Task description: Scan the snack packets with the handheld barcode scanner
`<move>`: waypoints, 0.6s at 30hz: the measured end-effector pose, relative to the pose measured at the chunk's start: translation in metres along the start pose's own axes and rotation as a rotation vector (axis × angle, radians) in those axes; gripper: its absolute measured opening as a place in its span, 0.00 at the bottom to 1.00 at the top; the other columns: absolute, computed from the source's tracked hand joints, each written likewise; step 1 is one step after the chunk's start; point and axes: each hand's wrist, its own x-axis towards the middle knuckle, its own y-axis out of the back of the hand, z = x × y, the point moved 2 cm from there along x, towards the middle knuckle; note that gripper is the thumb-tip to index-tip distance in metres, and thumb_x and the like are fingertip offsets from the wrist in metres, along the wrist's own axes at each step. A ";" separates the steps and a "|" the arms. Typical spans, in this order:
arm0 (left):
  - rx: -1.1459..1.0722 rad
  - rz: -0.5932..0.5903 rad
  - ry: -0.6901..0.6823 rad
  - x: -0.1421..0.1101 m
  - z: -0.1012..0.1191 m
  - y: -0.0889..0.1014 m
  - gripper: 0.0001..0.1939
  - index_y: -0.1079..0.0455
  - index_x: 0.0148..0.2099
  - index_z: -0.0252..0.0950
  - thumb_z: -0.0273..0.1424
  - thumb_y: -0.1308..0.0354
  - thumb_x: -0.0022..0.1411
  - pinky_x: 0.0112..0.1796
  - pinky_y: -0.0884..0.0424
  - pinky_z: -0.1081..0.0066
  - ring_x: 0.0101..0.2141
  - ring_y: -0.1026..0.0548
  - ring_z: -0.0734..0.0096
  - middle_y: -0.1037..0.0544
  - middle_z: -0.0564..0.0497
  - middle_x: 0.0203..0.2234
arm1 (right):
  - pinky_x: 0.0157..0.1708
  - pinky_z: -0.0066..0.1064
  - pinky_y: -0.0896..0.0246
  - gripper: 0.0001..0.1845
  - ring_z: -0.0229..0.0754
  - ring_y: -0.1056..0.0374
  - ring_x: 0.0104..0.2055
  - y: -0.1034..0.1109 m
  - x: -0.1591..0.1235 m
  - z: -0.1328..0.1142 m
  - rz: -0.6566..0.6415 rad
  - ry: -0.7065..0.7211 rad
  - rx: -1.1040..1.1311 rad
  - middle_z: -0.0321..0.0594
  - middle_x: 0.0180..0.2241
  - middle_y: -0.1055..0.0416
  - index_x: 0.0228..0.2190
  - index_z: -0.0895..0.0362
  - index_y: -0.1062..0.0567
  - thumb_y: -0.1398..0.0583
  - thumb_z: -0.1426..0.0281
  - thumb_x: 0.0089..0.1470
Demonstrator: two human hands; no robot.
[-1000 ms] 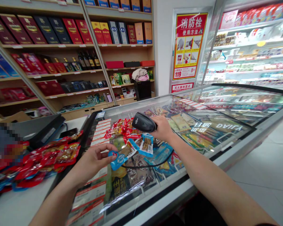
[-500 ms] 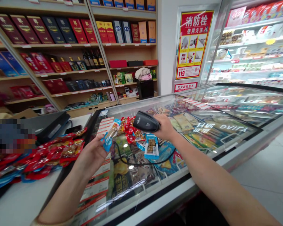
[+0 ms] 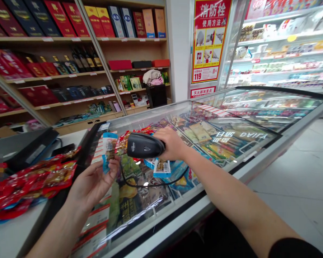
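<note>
Facing me, wooden shelves (image 3: 118,50) of boxes and bottles fill the far wall, and a lit display case (image 3: 280,46) stands beyond the far right. Between them and me stretches the glass-topped freezer (image 3: 288,141), its left edge beside the white counter (image 3: 13,236). A red poster (image 3: 208,39) hangs past the freezer's far edge. On the counter, a dark flat device (image 3: 44,139) sits toward the far edge, and a heap of red packets (image 3: 37,182) spreads close to the right edge.

My right forearm crosses the freezer's near edge, and my right hand (image 3: 172,143) is wrapped around the black scanner (image 3: 145,146); it hides part of the loose red snacks (image 3: 122,141) lying on the glass toward the far left corner. A blue-and-white packet (image 3: 162,168) lies below my right wrist, partly covered, and a black cable (image 3: 140,186) loops over the glass nearer me.

My left hand (image 3: 95,184) is up by the freezer's left edge, thumb and fingertips pinched on the lower end of a blue-ended packet (image 3: 109,147). It stands upright above my fingertips, just left of the scanner's nose, with a narrow gap showing between.
</note>
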 end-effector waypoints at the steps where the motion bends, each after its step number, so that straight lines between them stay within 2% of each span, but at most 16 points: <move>1: 0.008 0.001 0.002 0.000 -0.001 -0.001 0.21 0.35 0.56 0.24 0.18 0.60 0.64 0.25 0.24 0.80 0.25 0.27 0.78 0.29 0.42 0.33 | 0.37 0.35 0.50 0.19 0.48 0.33 0.37 0.000 0.000 0.000 -0.004 -0.002 -0.004 0.43 0.32 0.24 0.38 0.57 0.24 0.34 0.57 0.48; 7: 0.042 -0.003 -0.024 -0.003 -0.002 -0.002 0.21 0.33 0.55 0.25 0.18 0.60 0.65 0.26 0.24 0.81 0.24 0.26 0.78 0.28 0.42 0.33 | 0.38 0.36 0.49 0.19 0.48 0.32 0.38 0.000 0.000 0.001 -0.008 -0.032 -0.018 0.44 0.32 0.24 0.38 0.57 0.24 0.34 0.57 0.47; 13: 0.148 -0.004 -0.082 -0.002 -0.003 -0.002 0.17 0.28 0.46 0.27 0.17 0.55 0.61 0.26 0.24 0.81 0.25 0.26 0.77 0.26 0.43 0.31 | 0.38 0.37 0.48 0.20 0.48 0.31 0.38 0.001 0.000 0.003 -0.009 -0.044 -0.011 0.44 0.33 0.23 0.38 0.58 0.23 0.35 0.57 0.46; 15: 0.239 0.025 -0.194 0.002 0.002 -0.001 0.13 0.27 0.42 0.29 0.17 0.49 0.57 0.28 0.25 0.81 0.27 0.25 0.77 0.25 0.45 0.31 | 0.38 0.37 0.48 0.20 0.49 0.31 0.38 0.000 -0.001 0.005 -0.006 -0.073 -0.023 0.45 0.33 0.23 0.37 0.57 0.23 0.35 0.57 0.46; 18: 0.451 0.139 -0.521 0.009 0.022 0.008 0.14 0.27 0.41 0.33 0.18 0.40 0.50 0.33 0.25 0.78 0.28 0.26 0.77 0.24 0.51 0.31 | 0.40 0.37 0.46 0.19 0.50 0.30 0.40 -0.001 -0.003 0.010 0.001 -0.122 -0.031 0.46 0.36 0.22 0.38 0.57 0.22 0.35 0.58 0.46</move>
